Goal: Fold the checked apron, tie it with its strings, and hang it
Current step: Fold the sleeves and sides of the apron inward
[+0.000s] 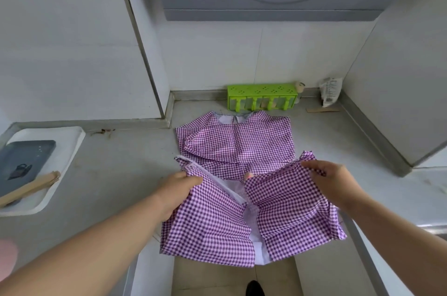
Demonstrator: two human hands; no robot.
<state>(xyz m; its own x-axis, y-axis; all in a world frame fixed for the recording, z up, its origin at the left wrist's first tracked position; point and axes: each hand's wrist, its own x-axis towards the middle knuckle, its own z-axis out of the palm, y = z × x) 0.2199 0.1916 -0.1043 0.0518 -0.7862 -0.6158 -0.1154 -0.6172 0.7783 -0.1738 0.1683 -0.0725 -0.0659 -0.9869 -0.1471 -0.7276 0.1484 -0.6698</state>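
Purple-checked apron [238, 150] lies on the counter [116, 170], long axis running away from you, hem hanging over the near edge. Your left hand [174, 191] pinches the left flap, your right hand [331, 182] the right; both sit level, so the fold goes forward. No writing is readable on the packet [330, 91].

A green rack [262, 97] stands at the far edge of the grey counter [116, 170], a crumpled packet [330, 92] to its right. Far left, a white tray [70, 143] holds a dark slab [23, 162].
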